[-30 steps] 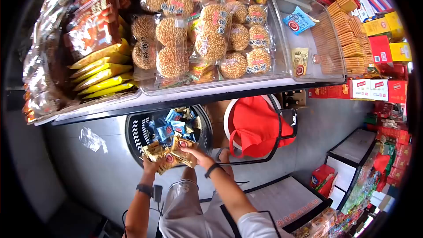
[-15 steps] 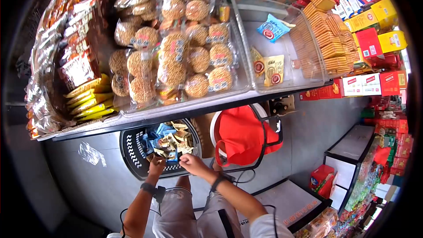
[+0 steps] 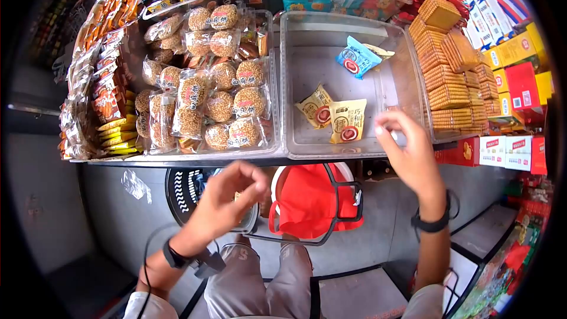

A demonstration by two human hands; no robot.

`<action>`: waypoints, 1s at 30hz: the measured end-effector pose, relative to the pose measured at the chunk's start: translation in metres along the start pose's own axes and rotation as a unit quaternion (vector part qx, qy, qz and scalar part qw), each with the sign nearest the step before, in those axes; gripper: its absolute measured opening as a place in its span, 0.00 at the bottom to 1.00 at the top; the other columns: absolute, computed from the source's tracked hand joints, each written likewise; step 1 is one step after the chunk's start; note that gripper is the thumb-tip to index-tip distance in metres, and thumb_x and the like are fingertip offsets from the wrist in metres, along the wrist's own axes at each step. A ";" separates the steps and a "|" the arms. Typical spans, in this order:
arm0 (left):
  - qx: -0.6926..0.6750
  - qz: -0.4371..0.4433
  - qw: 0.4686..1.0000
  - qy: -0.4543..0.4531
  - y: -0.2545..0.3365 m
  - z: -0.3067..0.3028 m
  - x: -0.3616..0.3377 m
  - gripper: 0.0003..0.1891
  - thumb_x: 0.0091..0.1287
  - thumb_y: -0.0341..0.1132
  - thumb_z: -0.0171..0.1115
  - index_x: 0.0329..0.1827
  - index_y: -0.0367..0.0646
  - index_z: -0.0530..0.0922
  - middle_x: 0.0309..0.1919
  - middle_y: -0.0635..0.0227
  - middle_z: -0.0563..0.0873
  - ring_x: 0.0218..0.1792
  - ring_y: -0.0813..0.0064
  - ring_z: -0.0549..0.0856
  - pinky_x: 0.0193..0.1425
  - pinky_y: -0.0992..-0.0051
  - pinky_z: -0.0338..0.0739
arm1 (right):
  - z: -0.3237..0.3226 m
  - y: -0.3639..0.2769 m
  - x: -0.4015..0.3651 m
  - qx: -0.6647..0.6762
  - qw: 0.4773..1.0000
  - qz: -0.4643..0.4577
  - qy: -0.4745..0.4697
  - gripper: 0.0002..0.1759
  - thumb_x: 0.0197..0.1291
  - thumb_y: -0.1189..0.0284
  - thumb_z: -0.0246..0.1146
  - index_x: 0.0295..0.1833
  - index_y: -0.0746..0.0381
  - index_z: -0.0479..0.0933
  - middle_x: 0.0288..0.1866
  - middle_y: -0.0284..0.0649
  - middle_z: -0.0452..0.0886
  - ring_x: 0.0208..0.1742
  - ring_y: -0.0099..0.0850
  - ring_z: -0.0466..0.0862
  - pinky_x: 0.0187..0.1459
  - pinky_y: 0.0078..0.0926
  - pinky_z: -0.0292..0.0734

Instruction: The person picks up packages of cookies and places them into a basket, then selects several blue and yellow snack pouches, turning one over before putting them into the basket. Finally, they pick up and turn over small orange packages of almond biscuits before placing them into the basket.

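Observation:
My left hand (image 3: 227,201) is raised over the black basket (image 3: 176,192) below the shelf edge, fingers loosely curled with a gap to the thumb, nothing showing between them. It hides most of the small packets in that basket. My right hand (image 3: 410,153) is at the front right corner of the clear plastic bin (image 3: 286,88), thumb and bent forefinger apart over its inside. Left of its fingertips lie two cream snack packets, one flat in front (image 3: 347,121) and one tilted behind (image 3: 316,107). A blue snack packet (image 3: 356,59) lies farther back, overlapping a cream one.
Left of the bin is a tray of bagged sesame cakes (image 3: 218,106); to its right, stacked crackers (image 3: 443,71). A red bag (image 3: 307,201) in a white bucket stands below, beside a black basket handle. Clear plastic wrap (image 3: 136,186) lies on the floor at left.
Both hands have risen from the black basket: the left to just below the shelf edge, the right up and rightward to the clear bin. The view has shifted.

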State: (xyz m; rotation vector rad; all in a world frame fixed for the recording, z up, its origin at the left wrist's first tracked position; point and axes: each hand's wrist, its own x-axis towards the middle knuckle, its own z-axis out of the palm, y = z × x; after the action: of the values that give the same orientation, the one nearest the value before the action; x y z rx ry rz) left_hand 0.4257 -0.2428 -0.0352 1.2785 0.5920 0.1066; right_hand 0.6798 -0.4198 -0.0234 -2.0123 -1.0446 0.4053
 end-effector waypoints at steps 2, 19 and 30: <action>0.010 0.016 1.000 -0.010 0.042 0.019 0.035 0.07 0.68 0.33 0.59 0.41 0.37 0.75 0.31 0.69 0.81 0.33 0.84 0.80 0.37 0.80 0.75 | -0.006 0.012 0.038 -0.041 0.995 -0.034 -0.087 0.13 0.56 0.73 0.61 0.45 0.68 0.74 0.40 0.48 0.81 0.44 0.41 0.81 0.47 0.32 0.75; 0.712 -0.118 0.672 -0.167 0.004 0.084 0.258 0.17 0.47 0.37 0.71 0.40 0.39 0.84 0.40 0.52 0.85 0.44 0.54 0.84 0.46 0.63 0.79 | 0.059 0.111 0.122 -0.229 0.860 0.097 -0.445 0.31 0.41 0.63 0.74 0.51 0.67 0.76 0.47 0.48 0.82 0.48 0.43 0.82 0.50 0.34 0.75; 0.692 -0.145 0.683 -0.186 0.024 0.081 0.265 0.27 0.48 0.43 0.72 0.47 0.33 0.80 0.39 0.54 0.85 0.37 0.58 0.84 0.40 0.64 0.78 | 0.004 0.063 0.119 -0.335 0.885 0.177 -0.273 0.20 0.42 0.73 0.69 0.45 0.64 0.81 0.47 0.51 0.82 0.50 0.43 0.82 0.49 0.35 0.78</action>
State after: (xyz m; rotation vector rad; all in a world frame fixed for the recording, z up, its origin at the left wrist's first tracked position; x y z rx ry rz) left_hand 0.6941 -0.2009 -0.0946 2.5475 0.4643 -1.0623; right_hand 0.7832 -0.3440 -0.0658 -2.8258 -1.2651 0.9496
